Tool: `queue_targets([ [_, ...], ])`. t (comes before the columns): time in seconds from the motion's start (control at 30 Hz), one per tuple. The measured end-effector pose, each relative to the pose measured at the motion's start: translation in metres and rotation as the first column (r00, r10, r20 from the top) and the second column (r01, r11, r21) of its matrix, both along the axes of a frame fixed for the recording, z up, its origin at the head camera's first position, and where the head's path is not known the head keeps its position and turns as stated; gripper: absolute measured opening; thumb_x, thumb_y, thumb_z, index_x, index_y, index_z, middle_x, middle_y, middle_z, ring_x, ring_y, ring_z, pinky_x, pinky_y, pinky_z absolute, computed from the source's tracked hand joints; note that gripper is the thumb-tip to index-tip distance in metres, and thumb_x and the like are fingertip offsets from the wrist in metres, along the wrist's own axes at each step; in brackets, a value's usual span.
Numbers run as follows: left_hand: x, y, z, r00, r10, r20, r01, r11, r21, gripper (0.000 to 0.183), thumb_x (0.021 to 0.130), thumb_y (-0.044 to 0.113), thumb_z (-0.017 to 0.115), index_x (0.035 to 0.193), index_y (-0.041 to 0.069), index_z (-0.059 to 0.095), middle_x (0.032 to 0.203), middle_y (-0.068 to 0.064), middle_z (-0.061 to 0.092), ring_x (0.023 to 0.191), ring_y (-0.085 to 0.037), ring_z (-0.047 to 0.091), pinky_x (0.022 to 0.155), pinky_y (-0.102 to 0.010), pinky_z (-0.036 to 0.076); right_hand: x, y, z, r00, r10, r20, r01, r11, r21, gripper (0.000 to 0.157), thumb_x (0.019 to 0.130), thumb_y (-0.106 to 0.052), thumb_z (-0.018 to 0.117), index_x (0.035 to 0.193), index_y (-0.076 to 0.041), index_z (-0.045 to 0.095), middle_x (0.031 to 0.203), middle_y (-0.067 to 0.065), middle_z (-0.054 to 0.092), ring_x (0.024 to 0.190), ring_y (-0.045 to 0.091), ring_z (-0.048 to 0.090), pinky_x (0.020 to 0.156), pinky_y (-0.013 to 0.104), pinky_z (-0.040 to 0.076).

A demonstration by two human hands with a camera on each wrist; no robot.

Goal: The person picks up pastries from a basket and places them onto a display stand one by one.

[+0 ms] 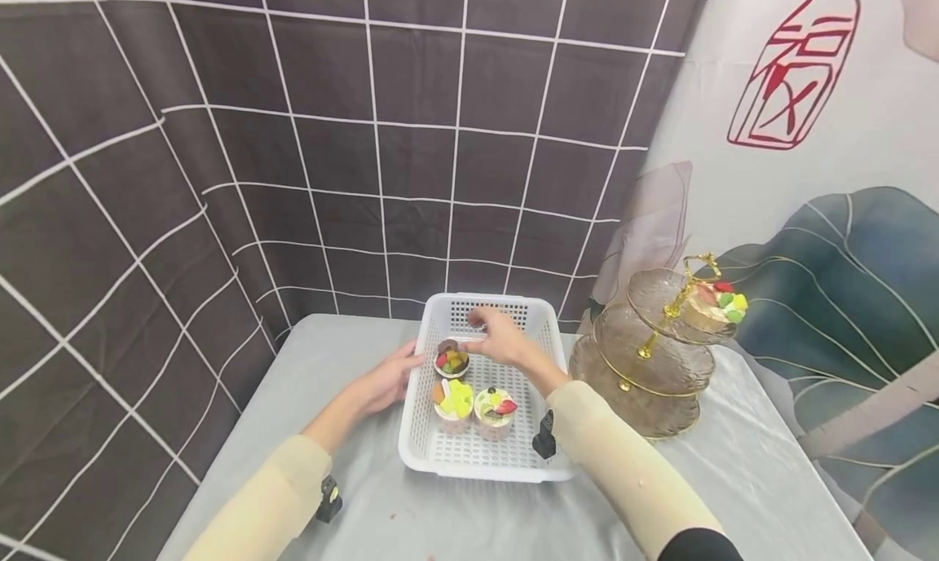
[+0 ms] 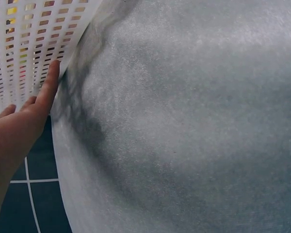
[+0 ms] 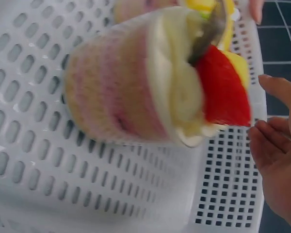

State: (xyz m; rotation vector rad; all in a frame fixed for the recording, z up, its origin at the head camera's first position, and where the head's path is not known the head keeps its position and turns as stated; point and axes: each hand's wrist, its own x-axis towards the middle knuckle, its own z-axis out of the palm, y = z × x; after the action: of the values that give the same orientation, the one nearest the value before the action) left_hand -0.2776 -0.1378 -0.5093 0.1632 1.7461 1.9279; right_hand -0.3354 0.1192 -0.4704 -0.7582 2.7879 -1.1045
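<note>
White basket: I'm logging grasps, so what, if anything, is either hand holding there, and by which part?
Nothing: the left hand appears to touch the white basket's outer side; the right hand, inside, looks empty.

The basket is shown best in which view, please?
The head view, with nearly the whole basket in frame, though the right arm crosses it. The left wrist view shows only some slotted wall; the right wrist view, part of the inside behind a dessert.

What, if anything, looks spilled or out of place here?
Small reddish specks on the grey tablecloth, in front of the basket, stand out against the plain cloth; too small to identify. The three dessert cups inside stand upright.
</note>
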Motion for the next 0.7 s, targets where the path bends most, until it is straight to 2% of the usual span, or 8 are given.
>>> queue_targets([
  [0.27,-0.001,0.000,-0.002,1.000,0.009,0.008,-0.009,1.000,-0.006,0.067,0.114,0.027,0.043,0.171,0.016,0.011,0.169,-0.026,0.030,0.150,-0.050,0.038,0.109,-0.065,0.049,0.008,-0.009,-0.014,0.994,0.079,0.082,-0.084,0.994,0.065,0.074,0.082,-0.028,0.092,0.139,0.006,0.059,0.130,0.019,0.068,0.122,0.034,0.064,0.109,0.049,0.053],
  [0.5,-0.001,-0.001,-0.002,1.000,0.002,0.004,-0.002,1.000,0.003,0.064,0.115,0.025,0.039,0.171,0.016,0.011,0.169,-0.027,0.029,0.150,-0.051,0.037,0.110,-0.066,0.048,0.011,-0.017,-0.024,0.986,0.126,0.110,-0.138,0.984,0.112,0.061,0.083,-0.021,0.092,0.132,0.002,0.062,0.125,0.016,0.070,0.117,0.030,0.066,0.105,0.044,0.056],
  [0.7,0.000,-0.001,-0.001,1.000,-0.006,0.001,0.006,1.000,0.000,0.063,0.115,0.025,0.038,0.171,0.017,0.011,0.169,-0.026,0.030,0.150,-0.050,0.038,0.110,-0.065,0.049,0.011,-0.024,-0.029,0.988,0.113,0.101,-0.126,0.983,0.133,0.054,0.083,-0.017,0.091,0.125,0.001,0.062,0.117,0.014,0.070,0.109,0.026,0.068,0.100,0.039,0.058],
])
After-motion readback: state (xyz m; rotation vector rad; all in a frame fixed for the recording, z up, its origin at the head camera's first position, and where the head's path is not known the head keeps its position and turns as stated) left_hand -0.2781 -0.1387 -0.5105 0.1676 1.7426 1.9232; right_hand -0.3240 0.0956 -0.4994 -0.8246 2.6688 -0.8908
